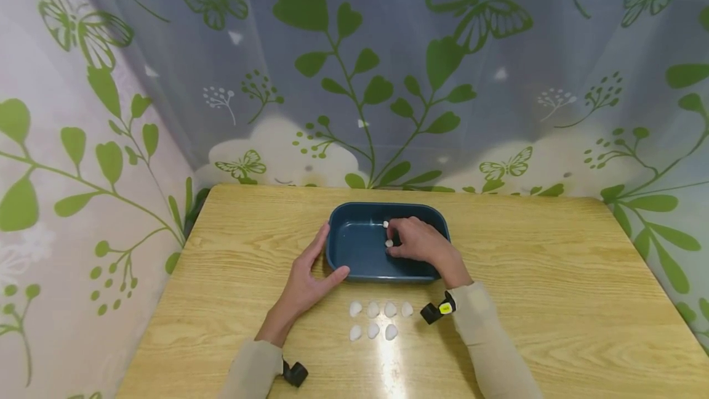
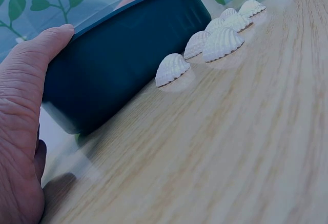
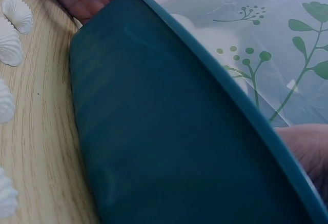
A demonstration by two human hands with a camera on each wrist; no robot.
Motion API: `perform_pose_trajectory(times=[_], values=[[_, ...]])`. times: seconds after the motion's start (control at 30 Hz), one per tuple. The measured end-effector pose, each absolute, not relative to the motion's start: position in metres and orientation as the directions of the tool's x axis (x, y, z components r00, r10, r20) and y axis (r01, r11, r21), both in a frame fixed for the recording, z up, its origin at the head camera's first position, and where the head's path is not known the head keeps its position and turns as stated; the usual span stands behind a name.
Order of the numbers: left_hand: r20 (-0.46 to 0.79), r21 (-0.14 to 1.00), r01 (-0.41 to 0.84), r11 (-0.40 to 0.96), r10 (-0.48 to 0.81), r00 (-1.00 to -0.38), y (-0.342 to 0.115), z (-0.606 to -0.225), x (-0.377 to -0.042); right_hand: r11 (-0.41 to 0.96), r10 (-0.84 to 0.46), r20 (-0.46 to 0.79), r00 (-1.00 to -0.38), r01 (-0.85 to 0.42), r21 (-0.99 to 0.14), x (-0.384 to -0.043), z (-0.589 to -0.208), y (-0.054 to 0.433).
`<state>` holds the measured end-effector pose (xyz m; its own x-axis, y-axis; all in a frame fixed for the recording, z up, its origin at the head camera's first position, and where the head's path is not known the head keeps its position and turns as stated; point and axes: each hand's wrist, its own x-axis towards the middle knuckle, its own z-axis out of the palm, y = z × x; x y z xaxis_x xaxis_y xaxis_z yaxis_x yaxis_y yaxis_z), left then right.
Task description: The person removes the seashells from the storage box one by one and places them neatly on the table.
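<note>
A dark blue rectangular basin (image 1: 354,279) stands on the wooden table. My left hand (image 1: 303,285) spreads round its left near corner, thumb and fingers fairly straight against the outside; the left wrist view shows the thumb at the rim. Inside the basin, my right hand (image 1: 418,240) reaches down with bent fingers. A small white shell (image 1: 389,243) sits between its fingertips and thumb, apparently pinched. Another white piece (image 1: 386,225) shows just beyond the index finger. In the right wrist view the basin wall hides most of this hand.
Several white ribbed seashells (image 2: 224,43) lie in two rows on the table (image 1: 232,251) in front of the basin. A patterned curtain (image 1: 354,79) hangs behind the table's far edge and along the sides.
</note>
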<state>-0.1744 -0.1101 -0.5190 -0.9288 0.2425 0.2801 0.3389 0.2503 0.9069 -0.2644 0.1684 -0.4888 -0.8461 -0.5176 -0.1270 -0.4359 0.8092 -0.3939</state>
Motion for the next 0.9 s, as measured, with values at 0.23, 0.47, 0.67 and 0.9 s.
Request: perform_pose_trajectory(times=[0.23, 0.47, 0.67, 0.9], values=[[0.278, 0.909, 0.336, 0.247, 0.242, -0.930, -0.1102, -0.5186, -0.1742, 0.796, -0.535, -0.102, -0.839, -0.460, -0.394, -0.2638, -0.4861, 0.1675], [0.282, 0.909, 0.341, 0.241, 0.247, -0.927, -0.1099, -0.5184, -0.1742, 0.777, -0.540, -0.090, -0.837, -0.454, -0.436, -0.2646, -0.4881, 0.1698], [0.285, 0.907, 0.344, 0.244, 0.246, -0.926, -0.1100, -0.5177, -0.1743, 0.813, -0.494, -0.131, -0.860, -0.403, -0.421, -0.2651, -0.4867, 0.1708], [0.281, 0.906, 0.341, 0.251, 0.245, -0.928, -0.1102, -0.5174, -0.1739, 0.825, -0.462, -0.100, -0.881, -0.385, -0.415, -0.2647, -0.4861, 0.1733]])
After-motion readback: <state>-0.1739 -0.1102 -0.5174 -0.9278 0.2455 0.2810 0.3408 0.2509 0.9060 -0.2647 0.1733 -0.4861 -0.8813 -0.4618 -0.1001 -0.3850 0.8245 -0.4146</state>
